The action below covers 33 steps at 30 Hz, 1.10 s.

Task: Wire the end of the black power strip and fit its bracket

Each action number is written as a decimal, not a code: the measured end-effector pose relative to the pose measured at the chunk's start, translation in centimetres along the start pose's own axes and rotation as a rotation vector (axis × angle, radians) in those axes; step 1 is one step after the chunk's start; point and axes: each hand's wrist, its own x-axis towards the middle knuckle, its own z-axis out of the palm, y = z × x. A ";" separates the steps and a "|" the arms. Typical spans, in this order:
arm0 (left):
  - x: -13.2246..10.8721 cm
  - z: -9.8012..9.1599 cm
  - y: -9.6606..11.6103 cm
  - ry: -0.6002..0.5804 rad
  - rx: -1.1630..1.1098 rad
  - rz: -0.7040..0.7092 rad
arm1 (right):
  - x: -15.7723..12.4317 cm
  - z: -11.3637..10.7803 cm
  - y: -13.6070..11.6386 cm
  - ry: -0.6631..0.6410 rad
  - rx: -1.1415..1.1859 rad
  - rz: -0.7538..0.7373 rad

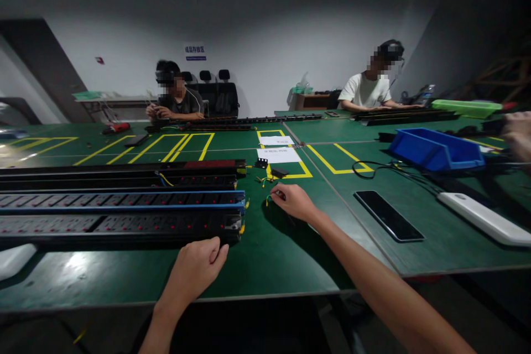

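Head view: clock directions are taken from the right hand [292, 201], with 12 o'clock toward the far side of the bench [136, 279]. A short green-yellow wire [267, 199] is at 9 o'clock, directly at the fingertips. Right grip: thumb and fingers are drawn together at the wire; whether they clamp it or merely touch it cannot be told. Left grip: the left hand [199, 263], at 8 o'clock, is loosely curled closed with no item showing; it lies just beside the nearest of the socket strips [139, 223], whose ends point toward 3 o'clock.

Handling: the wire should be light and flexible, with smooth insulation; pinch it mid-length between thumb and forefinger, clear of its ends. The strips are probably stiff and much heavier; support them along the housing.

Visibility limits: the right fingertips' undersides and the left palm are hidden. The strips run out of frame at 9 o'clock. Small parts around a black fitting [279, 173] at 11 o'clock are too small to identify.
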 end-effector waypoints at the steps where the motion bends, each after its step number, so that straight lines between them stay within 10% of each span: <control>1: 0.0 0.0 0.0 -0.004 0.000 -0.003 | -0.1 0.1 -0.4 -0.005 0.003 -0.015; 33: 0.0 -0.5 0.7 -0.017 -0.019 -0.046 | -2.7 1.1 -6.5 -0.172 -0.023 -0.454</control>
